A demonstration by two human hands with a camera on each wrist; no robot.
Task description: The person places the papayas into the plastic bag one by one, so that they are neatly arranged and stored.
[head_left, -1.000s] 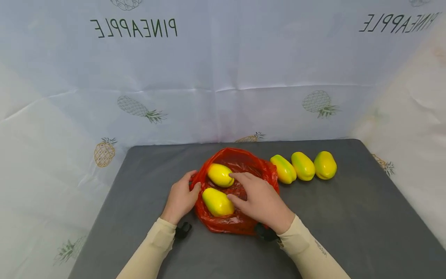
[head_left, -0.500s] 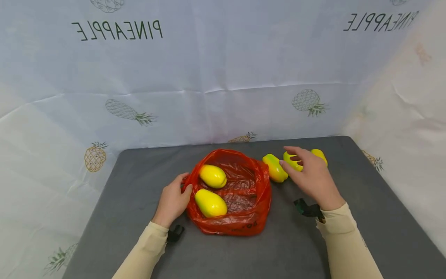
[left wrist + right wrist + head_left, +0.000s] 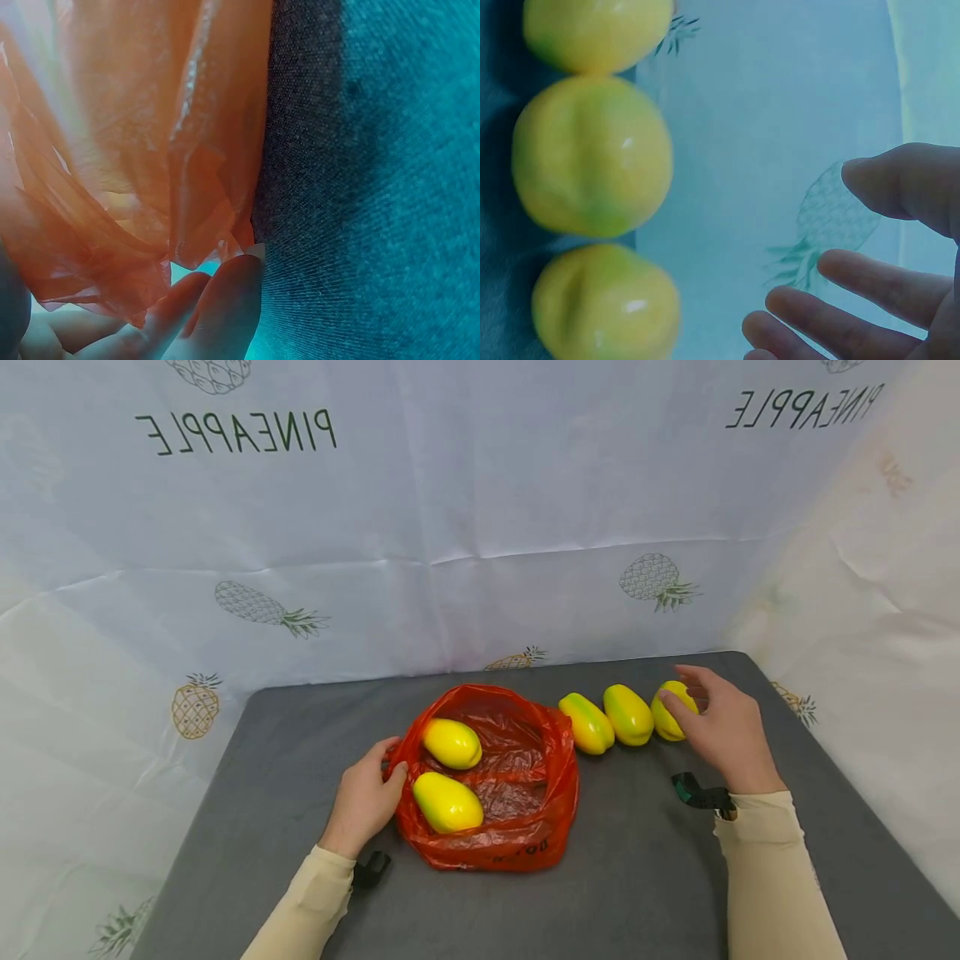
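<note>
A red plastic bag (image 3: pixel 558 806) stands wide-mouthed on the dark table. Two yellow papaya-like fruits, one farther back (image 3: pixel 453 743) and one nearer (image 3: pixel 448 803), lie inside at its left. My left hand (image 3: pixel 365 797) pinches the bag's left rim; thumb and fingers meet the thin plastic (image 3: pixel 217 150) in the left wrist view. To the right of the bag, a row holds three more yellow-green fruits: left (image 3: pixel 587 724), middle (image 3: pixel 628 716) and right (image 3: pixel 667 714). Above the right one hovers my right hand (image 3: pixel 726 727), fingers spread, apart from the fruit in the right wrist view.
The dark grey tabletop (image 3: pixel 637 877) extends around the bag. Behind it hangs a pale cloth (image 3: pixel 480 485) printed with pineapples, and similar cloth (image 3: pixel 862 693) encloses the right side. The row of fruits lies near the table's back edge, close to the bag's right rim.
My right hand has left the bag's mouth and moved right, past the left and middle fruits, to the right one. The left hand keeps its hold on the rim. The view has shifted slightly.
</note>
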